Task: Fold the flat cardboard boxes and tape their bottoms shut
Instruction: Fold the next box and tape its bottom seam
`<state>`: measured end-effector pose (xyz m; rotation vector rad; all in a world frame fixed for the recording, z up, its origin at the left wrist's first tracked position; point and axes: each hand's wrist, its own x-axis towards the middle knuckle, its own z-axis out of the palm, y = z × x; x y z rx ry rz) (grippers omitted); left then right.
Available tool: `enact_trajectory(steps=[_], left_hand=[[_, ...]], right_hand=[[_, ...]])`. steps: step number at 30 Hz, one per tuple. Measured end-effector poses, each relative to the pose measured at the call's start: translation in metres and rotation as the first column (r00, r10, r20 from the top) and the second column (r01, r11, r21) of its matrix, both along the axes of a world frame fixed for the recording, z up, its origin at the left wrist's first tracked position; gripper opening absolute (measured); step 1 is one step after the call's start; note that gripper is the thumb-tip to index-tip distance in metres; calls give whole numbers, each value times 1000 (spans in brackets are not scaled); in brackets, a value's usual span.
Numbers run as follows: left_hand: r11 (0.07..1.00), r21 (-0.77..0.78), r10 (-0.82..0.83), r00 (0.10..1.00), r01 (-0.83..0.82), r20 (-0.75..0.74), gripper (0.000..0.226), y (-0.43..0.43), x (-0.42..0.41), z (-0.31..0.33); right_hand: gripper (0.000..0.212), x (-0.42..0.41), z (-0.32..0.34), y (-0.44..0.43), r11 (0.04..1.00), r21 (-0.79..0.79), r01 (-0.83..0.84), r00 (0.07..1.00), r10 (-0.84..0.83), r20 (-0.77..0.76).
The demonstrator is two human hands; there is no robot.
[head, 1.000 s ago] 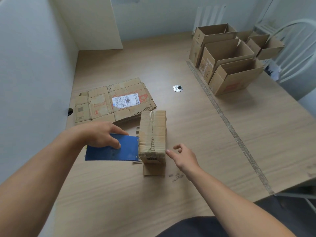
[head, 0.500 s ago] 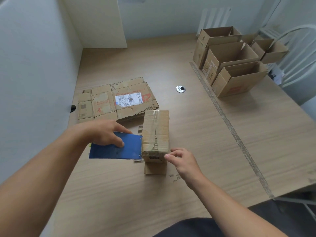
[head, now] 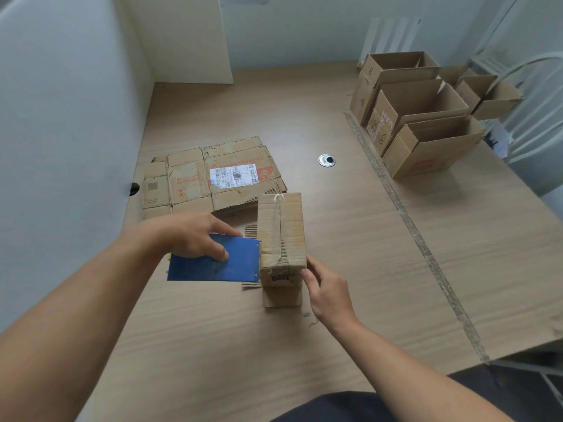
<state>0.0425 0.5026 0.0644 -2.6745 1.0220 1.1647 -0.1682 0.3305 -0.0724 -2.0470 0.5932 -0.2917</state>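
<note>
A small folded cardboard box (head: 281, 229) stands bottom-up in the middle of the table, clear tape running along its centre seam. One of its flaps (head: 281, 296) lies flat on the table toward me. My left hand (head: 195, 236) grips a blue tape dispenser (head: 216, 264) whose front edge sits against the box's left side. My right hand (head: 323, 289) touches the box's near right corner with its fingertips. A stack of flat cardboard boxes (head: 210, 178) with a white shipping label lies behind, to the left.
Several folded open boxes (head: 426, 117) stand in a group at the far right of the table. A round metal grommet (head: 327, 160) sits in the tabletop. A grey tape strip (head: 411, 229) runs diagonally across the wood. A white chair (head: 533, 117) is beyond the right edge.
My right hand has come in from the right and reached the box's near corner. The left hand with the dispenser has stayed against the box's left side.
</note>
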Motion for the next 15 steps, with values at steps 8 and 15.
enact_trajectory(steps=[8, 15], left_hand=[[999, -38, 14, 1000, -15, -11, 54, 6, -2, -2], [996, -86, 26, 1000, -27, -16, 55, 11, -4, -6]], right_hand=[[45, 4, -11, -25, 904, -378, -200, 980, 183, -79], [69, 36, 2, -40, 463, -733, -499, 818, 530, -222]])
